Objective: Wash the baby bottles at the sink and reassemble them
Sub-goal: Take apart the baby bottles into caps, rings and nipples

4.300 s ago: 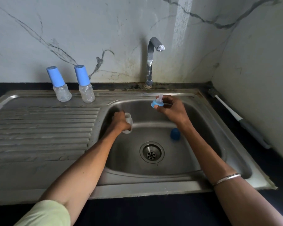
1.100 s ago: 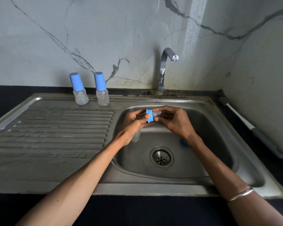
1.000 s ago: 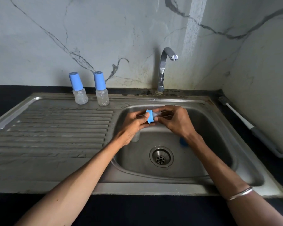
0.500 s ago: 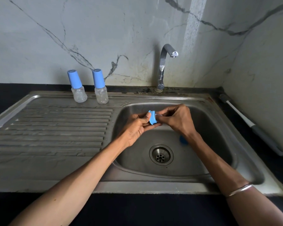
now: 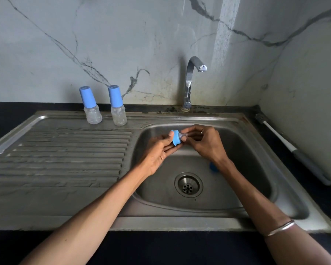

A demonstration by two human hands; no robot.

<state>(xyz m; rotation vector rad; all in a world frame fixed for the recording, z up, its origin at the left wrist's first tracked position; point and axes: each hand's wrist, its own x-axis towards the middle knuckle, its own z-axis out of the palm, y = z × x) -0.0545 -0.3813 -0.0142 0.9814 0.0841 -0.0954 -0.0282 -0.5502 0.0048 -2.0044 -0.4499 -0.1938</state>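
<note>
- Both hands meet above the sink basin [image 5: 256, 180], near its back wall, with a blue ring [image 5: 175, 138] and its clear teat [image 5: 185, 135] held between them.
- The left hand [image 5: 161, 152] lies palm up under the ring; its thumb presses the ring's left face and its fingers stretch out almost straight beneath it, so the ring is pinched between thumb and fingers.
- The right hand [image 5: 206, 142] comes from the right with its fingers curled; thumb and fingertips close on the clear teat, which sticks out of the ring's right side.
- The ring stands on edge, its opening facing sideways, and sits between the two thumbs.
- A blue cap [image 5: 212, 167] lies on the basin floor just behind the right wrist, mostly hidden by it.
- The drain [image 5: 188, 185] sits in the basin floor below the hands.
- Two capped bottles stand upright on the back rim of the draining board: the left bottle [image 5: 91, 109] and the right bottle [image 5: 118, 107], near each other but apart.
- The tap [image 5: 191, 81] rises behind the basin, with no water seen running.
- A bottle brush [image 5: 287, 146] lies along the counter to the right of the sink.
- A bangle [image 5: 280, 227] circles the right forearm.
</note>
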